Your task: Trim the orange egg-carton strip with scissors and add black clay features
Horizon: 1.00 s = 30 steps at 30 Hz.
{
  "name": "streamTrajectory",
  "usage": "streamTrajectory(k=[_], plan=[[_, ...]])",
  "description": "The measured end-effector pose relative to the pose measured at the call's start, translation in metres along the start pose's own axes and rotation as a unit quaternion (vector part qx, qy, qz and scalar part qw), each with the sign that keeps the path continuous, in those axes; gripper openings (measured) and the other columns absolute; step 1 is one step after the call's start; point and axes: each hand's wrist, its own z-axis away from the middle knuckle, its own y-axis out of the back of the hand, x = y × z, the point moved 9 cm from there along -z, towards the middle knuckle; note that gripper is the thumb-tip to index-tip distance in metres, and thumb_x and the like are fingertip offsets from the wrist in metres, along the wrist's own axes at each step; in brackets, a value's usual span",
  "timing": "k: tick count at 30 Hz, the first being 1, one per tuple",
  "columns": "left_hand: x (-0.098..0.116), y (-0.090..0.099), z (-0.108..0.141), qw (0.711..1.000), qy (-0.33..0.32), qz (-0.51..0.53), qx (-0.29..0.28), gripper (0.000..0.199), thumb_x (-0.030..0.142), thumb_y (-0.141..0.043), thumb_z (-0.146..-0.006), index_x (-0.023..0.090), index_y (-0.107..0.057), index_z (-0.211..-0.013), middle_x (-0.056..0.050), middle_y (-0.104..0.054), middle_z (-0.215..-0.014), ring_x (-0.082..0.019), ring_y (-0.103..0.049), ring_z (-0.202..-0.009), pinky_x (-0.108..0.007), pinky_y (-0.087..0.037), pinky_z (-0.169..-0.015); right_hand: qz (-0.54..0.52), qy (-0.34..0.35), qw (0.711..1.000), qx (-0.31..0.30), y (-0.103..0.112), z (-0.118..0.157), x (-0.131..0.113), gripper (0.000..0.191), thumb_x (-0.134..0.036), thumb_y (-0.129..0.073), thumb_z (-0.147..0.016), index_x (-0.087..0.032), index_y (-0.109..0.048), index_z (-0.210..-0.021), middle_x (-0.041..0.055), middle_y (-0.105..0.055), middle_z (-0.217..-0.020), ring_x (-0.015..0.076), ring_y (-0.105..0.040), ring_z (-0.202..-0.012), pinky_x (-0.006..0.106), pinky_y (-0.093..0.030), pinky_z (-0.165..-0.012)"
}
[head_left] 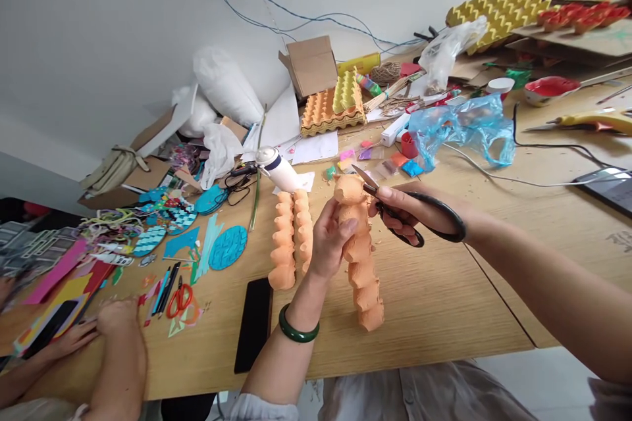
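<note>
My left hand [332,237], with a green bangle on its wrist, grips a strip of orange egg carton [362,271] near its upper end. The strip's lower end hangs toward the table's front edge. My right hand [402,207] holds black-handled scissors [447,216], their blades beside the top cup of the strip; whether the blades touch it I cannot tell. Two more orange egg-carton strips [283,242] lie side by side on the table, left of my left hand. Small orange crumbs lie around the strip's top.
A black phone [253,323] lies near the front edge. Behind the strips leans a white bottle [279,170]. Orange and yellow egg trays [328,112] are stacked at the back, and a blue plastic bag [461,128] sits right. At left are a co-worker's arms [118,348] and orange scissors [179,299].
</note>
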Motion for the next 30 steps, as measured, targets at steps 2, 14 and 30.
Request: streamTrajectory(k=[2,14,30], plan=[[-0.001,-0.002,0.000,1.000,0.009,-0.006,-0.005,0.050,0.052,-0.079,-0.082,0.033,-0.070,-0.127,-0.009,-0.073,-0.120,-0.034,-0.072,-0.107,-0.042,-0.062,-0.077,0.000,0.000,1.000,0.001,0.000,0.002,-0.001,0.070,-0.087,-0.060,-0.078,-0.018,-0.058,-0.085,-0.0055,-0.046,-0.054,0.0099,-0.045,-0.039,0.023,-0.040,-0.034],[0.009,-0.010,-0.004,0.999,-0.026,-0.013,-0.022,0.048,0.045,-0.080,-0.085,0.035,-0.068,-0.131,-0.005,-0.071,-0.136,-0.034,-0.061,-0.134,-0.047,-0.050,-0.111,-0.002,-0.025,0.992,0.122,0.005,0.008,0.008,0.073,-0.092,-0.052,-0.079,-0.019,-0.054,-0.076,-0.0076,-0.033,-0.052,0.0067,-0.032,-0.036,0.022,-0.032,-0.028],[-0.002,-0.010,-0.007,0.999,0.027,0.003,-0.040,0.057,0.048,-0.083,-0.079,0.025,-0.070,-0.129,-0.011,-0.074,-0.122,-0.031,-0.073,-0.103,-0.036,-0.063,-0.074,0.040,-0.085,0.991,0.092,0.013,0.005,-0.003,0.070,-0.088,-0.051,-0.083,-0.018,-0.056,-0.079,-0.0076,-0.032,-0.049,0.0070,-0.031,-0.033,0.023,-0.034,-0.025]])
